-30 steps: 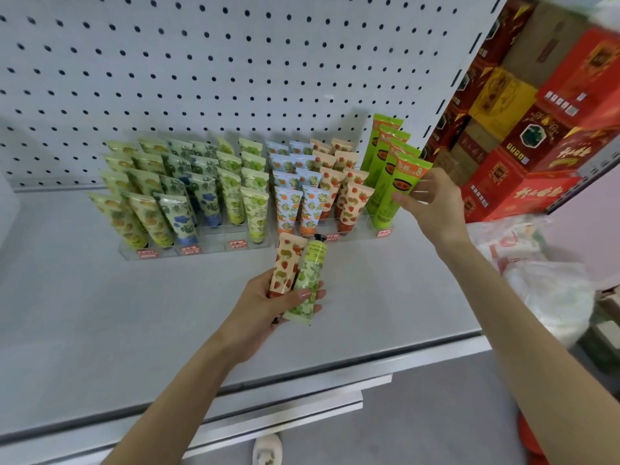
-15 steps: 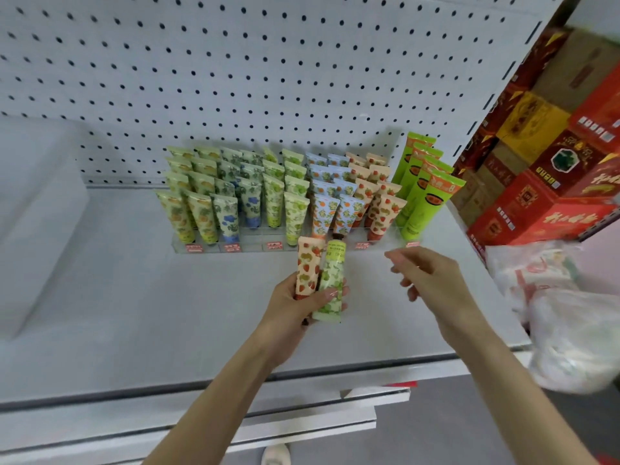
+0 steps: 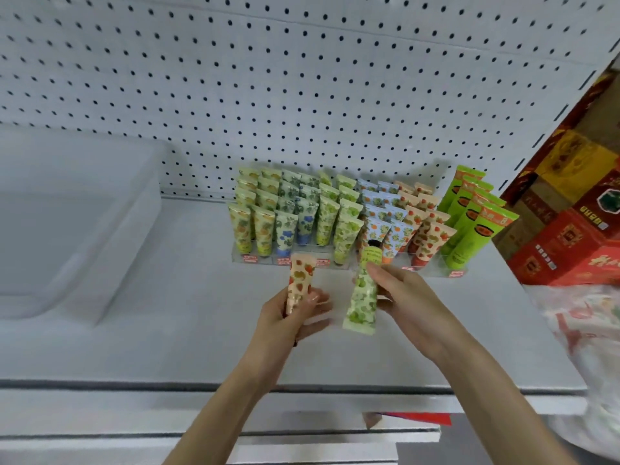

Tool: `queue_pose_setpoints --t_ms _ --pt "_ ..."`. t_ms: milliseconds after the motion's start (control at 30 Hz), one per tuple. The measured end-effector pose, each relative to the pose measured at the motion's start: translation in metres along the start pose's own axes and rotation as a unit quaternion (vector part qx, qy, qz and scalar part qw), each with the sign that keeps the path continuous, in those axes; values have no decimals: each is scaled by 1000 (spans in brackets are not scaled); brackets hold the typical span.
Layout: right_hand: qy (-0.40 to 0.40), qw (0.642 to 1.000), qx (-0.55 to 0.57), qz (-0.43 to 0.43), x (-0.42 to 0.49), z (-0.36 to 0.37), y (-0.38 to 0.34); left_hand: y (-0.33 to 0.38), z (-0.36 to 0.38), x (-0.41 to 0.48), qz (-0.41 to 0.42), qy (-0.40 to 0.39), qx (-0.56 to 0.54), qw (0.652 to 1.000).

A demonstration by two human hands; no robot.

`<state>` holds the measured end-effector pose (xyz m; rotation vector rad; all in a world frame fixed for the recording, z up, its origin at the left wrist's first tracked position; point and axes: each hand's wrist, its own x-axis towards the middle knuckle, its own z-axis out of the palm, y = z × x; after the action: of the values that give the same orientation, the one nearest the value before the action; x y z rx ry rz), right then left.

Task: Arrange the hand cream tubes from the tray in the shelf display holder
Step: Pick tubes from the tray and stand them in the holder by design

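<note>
Tubes are split one per hand, probably so each goes to its own row. The left hand (image 3: 288,320) curls its fingers (image 3: 313,298) round the strawberry tube (image 3: 299,276), crimp up like those already displayed. The right hand (image 3: 412,307) pinches the green grape tube (image 3: 360,300) cap-up, so it likely needs turning. The display holder (image 3: 436,268) sits at twelve o'clock, its rows packed with few gaps showing. The white tray (image 3: 110,250) lies at nine o'clock; red boxes (image 3: 567,250) and a plastic bag (image 3: 590,333) crowd three o'clock.

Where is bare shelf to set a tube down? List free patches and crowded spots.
Free: shelf between white tray and display holder; front strip before the holder. Crowded: holder rows, and the right end by red boxes and plastic bag.
</note>
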<state>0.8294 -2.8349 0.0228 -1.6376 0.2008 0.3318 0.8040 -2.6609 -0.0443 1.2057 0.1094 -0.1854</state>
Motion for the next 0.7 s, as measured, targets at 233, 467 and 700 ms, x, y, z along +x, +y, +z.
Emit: queue_pose_setpoints --t_ms 233,467,700 --pt "-61 996 -32 63 1 0 -17 12 -32 10 5 33 49 998" --pt "-102 979 -179 15 3 -18 -45 6 -36 16 36 35 80 996" --pt "33 907 -388 -162 28 -1 -80 6 -38 19 51 42 80 995"
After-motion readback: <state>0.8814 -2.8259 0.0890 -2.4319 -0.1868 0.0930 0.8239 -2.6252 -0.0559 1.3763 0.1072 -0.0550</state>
